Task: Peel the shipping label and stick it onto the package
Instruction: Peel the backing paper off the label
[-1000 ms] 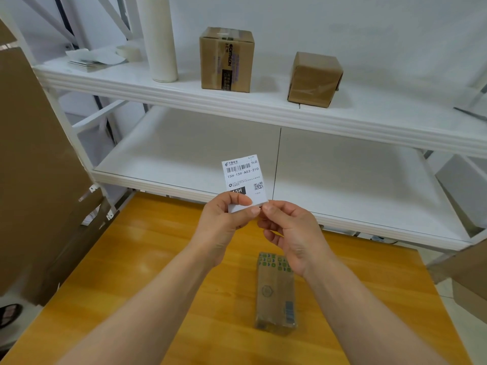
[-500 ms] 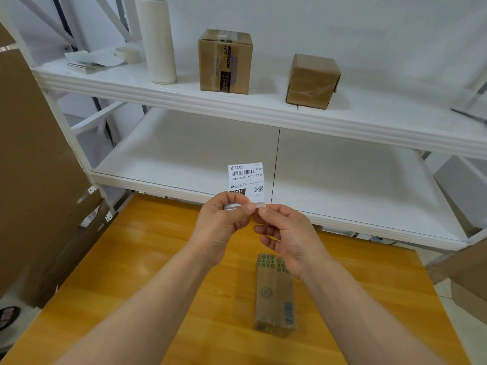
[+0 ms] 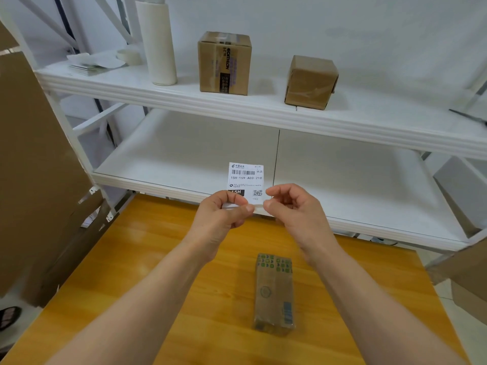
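A white shipping label with a barcode and QR code stands upright in the air above the table's far edge. My left hand pinches its lower edge between thumb and forefinger. My right hand pinches the lower right corner, where a thin backing strip shows between the two hands. The package, a long brown parcel wrapped in clear plastic with green print at its far end, lies flat on the wooden table below and in front of my hands, touched by neither.
A white two-level shelf stands behind the table. Its top level carries two cardboard boxes, a white roll and papers. Flat cardboard sheets lean at the left. More boxes sit at the right edge.
My hands have drawn slightly apart at the label's lower edge, the right hand moving right. The label has straightened upright. The package has not moved.
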### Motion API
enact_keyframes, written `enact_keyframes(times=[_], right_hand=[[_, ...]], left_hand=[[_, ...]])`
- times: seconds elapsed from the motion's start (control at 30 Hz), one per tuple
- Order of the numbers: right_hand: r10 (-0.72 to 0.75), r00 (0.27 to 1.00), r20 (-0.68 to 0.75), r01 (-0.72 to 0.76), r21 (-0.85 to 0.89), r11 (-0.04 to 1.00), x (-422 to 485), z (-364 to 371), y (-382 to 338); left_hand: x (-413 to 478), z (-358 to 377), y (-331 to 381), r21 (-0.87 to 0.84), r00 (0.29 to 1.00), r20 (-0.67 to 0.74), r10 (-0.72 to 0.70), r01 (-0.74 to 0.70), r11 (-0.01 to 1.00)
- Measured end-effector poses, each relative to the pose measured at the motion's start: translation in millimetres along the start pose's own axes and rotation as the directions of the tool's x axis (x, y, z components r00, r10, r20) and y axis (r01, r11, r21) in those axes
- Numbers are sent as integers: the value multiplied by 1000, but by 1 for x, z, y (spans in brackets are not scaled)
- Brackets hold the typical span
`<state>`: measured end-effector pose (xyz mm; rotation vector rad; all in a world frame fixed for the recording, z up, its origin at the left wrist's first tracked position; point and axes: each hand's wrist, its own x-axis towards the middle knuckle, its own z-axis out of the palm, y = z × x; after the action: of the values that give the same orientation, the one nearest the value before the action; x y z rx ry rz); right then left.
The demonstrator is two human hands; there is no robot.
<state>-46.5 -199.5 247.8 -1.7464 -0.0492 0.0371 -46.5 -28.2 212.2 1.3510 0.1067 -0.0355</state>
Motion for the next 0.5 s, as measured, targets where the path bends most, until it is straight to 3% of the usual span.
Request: enact_keyframes(times=[0.27,0.5], right_hand=[[-101,990,96,129,-365,922,2,-2,1],[-91,990,105,127,-421,898,2,-3,4]], left_hand=[[-1,2,2,171,998,57,2,-11,985],[-4,2,10,222,992,126,-20,-9,975]])
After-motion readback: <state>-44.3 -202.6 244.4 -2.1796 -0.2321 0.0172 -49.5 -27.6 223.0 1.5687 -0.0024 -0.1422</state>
